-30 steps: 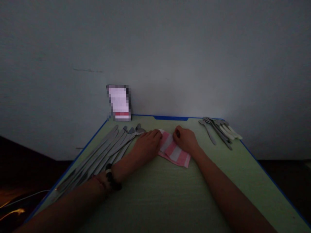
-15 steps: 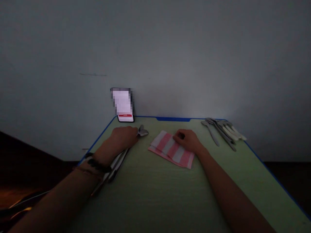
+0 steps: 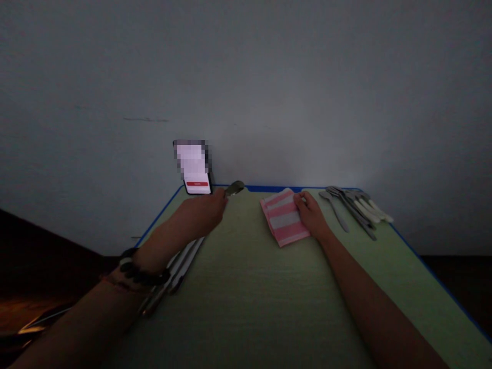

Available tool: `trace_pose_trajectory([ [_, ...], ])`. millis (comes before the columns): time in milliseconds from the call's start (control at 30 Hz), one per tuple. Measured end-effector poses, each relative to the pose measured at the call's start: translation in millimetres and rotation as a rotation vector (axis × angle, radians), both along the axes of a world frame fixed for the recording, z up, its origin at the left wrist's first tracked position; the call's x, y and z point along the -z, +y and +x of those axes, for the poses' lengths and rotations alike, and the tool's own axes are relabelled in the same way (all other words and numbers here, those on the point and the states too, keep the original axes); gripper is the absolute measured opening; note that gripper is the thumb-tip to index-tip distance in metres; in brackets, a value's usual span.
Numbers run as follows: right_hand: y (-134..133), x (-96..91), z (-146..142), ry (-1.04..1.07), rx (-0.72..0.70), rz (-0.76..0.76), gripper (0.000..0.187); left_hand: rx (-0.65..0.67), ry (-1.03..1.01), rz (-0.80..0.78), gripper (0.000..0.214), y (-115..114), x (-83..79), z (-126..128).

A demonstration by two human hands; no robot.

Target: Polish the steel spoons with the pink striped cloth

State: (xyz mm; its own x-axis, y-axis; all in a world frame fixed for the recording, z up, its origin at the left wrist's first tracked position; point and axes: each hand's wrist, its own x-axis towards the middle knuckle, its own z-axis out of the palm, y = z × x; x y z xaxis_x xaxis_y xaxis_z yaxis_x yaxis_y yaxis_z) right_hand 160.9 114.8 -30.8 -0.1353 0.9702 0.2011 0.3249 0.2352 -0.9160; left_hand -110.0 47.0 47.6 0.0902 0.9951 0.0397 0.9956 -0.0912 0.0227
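My left hand (image 3: 205, 211) is closed around a metal spoon (image 3: 235, 188); the bowl pokes out past the fingers toward the right, while the handle is hidden in the hand. Under and behind that wrist lie several long pieces of cutlery (image 3: 186, 264), partly covered by the arm. My right hand (image 3: 309, 212) pinches the right edge of a folded pink and white striped cloth (image 3: 285, 218), raised at a tilt over the green table. A gap of table separates spoon and cloth.
A phone (image 3: 197, 169) with a lit screen leans on the wall at the back left. Several spoons and other cutlery (image 3: 348, 205), some white-handled, lie in a pile at the back right. The table (image 3: 261, 302) has a blue edge and meets the wall.
My left hand has lifted a spoon from the cutlery at left, its bowl now higher and further right. My right hand has picked up and turned the cloth, moving it right.
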Motion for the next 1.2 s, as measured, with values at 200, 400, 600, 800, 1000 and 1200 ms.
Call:
trace_pose_trajectory([
  [200,-1.7,0.4,-0.3,0.12,-0.106,-0.063,0.028,0.222,-1.064,-0.182,0.029,-27.3,21.4,73.5],
  [400,3.5,-2.0,5.5,0.3,-0.053,-0.174,0.032,-0.019,-1.484,-0.266,0.017,-31.6,59.7,93.0],
  [600,12.0,-1.5,16.3,0.514,-0.137,-0.326,0.031,0.05,-1.382,-0.24,0.024,-27.6,64.5,90.2],
  [800,10.8,-2.1,19.0,0.611,-0.269,-0.415,0.029,0.063,-1.177,-0.126,0.022,-26.2,68.1,88.0],
  [1000,7.3,-2.9,16.8,0.703,-0.36,-0.423,0.025,0.155,-1.174,-0.218,0.03,-30.2,67.5,90.0],
  [1200,5.6,-4.1,15.7,0.762,-0.36,-0.43,0.026,0.081,-0.997,0.018,0.029,-28.7,56.6,87.6],
])
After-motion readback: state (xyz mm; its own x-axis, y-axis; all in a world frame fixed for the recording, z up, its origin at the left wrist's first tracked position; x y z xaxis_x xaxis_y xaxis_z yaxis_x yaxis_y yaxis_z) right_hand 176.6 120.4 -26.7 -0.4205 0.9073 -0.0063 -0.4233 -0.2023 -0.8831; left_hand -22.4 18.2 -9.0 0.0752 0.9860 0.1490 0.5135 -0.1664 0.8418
